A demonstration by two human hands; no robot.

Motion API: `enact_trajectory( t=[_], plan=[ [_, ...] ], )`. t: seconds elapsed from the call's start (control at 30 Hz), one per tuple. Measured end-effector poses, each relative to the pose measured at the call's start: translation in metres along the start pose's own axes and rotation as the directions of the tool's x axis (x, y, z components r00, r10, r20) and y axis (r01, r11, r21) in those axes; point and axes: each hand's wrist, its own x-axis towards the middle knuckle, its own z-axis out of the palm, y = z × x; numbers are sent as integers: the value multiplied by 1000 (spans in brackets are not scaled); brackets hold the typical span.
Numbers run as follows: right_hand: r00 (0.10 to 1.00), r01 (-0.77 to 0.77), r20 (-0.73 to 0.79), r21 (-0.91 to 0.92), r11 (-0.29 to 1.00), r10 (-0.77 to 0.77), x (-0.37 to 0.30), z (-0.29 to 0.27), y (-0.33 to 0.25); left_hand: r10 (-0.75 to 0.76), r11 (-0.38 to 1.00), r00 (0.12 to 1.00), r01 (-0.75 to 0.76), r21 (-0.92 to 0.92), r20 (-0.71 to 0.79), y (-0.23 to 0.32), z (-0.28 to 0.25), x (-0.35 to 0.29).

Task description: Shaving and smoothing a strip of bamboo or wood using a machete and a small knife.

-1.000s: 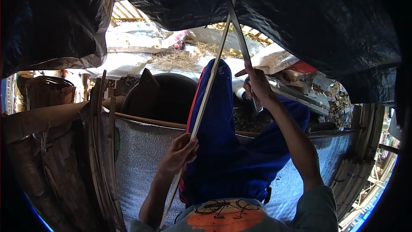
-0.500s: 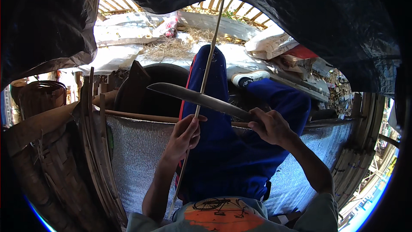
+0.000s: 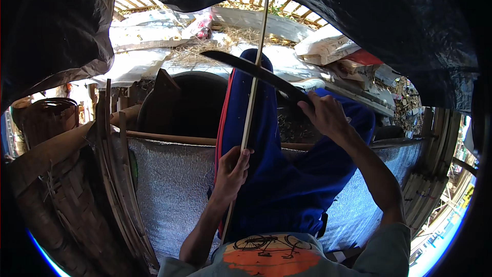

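While the left hand (image 3: 231, 174) pinches a long, narrow, pale wooden strip (image 3: 251, 110) at the near left edge of the raised navy-blue trouser leg with red side stripes (image 3: 264, 115), the right hand (image 3: 328, 115) is curled around the grip end of a long, dark, curved metal knife (image 3: 233, 60) to the leg's right. The strip runs lengthwise over the leg and beyond its knee; the blade crosses it near the knee — whether they touch, I cannot tell. Left of the leg sits a large, dark, rounded vessel (image 3: 192, 105).
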Motion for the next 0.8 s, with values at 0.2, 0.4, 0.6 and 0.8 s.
enact_trajectory(
  t=[0.2, 0.4, 0.6, 0.8],
  plan=[
    [999, 38, 16, 212, 977, -42, -14, -12, -3, -48, 952, 997, 63, -300, 56, 7, -4, 3],
    [981, 93, 130, 337, 937, -144, -56, -7, -25, -38, 954, 985, 87, -287, 171, 12, -14, 11],
    [955, 75, 266, 209, 975, -130, -51, -4, -20, -20, 964, 987, 62, -260, 161, 3, -5, 11],
    [966, 197, 167, 24, 980, -198, -21, 9, -3, -1, 971, 997, 19, -240, 74, 3, -2, 6]
  ],
)
